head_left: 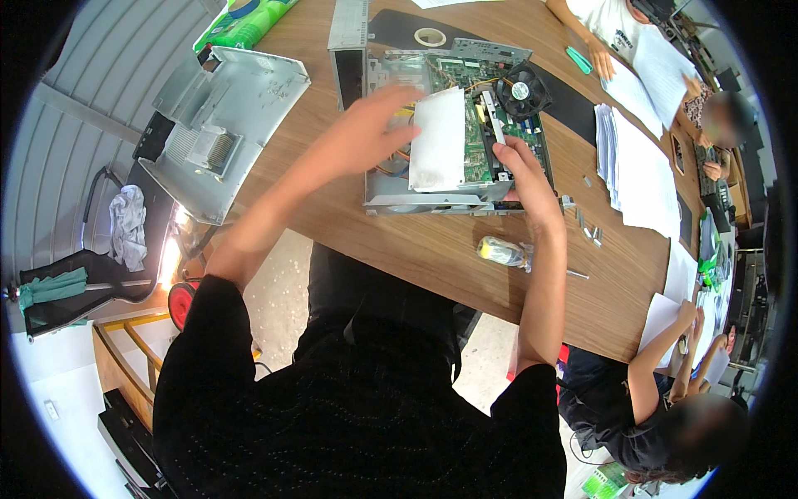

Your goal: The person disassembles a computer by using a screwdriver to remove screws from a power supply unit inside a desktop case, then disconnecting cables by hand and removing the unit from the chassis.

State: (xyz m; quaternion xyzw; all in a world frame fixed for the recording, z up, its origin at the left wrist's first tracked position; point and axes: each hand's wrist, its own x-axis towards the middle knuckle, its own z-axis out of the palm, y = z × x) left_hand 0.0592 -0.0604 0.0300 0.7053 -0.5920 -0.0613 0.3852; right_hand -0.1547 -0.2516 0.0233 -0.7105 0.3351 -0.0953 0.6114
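An opened computer case [399, 202] lies flat on the table in front of me, its green circuit board [475, 148] showing. A flat silver-white metal box [438, 141] sits over the left part of the board. My left hand [374, 125] is open at the box's left edge, thumb apart from the fingers; some fingertips are hard to make out. My right hand [525, 176] is closed around the lower end of a narrow white-and-black strip-shaped part [493, 116], near the case's right side. Just above that hand is a black fan [524, 90].
A removed metal cover [249, 108] stands at the left. Near the right forearm lie a screwdriver [503, 251] and several small metal pieces [590, 233]. Paper stacks [644, 175] and a tape roll [430, 37] are beyond. Other people sit along the right side.
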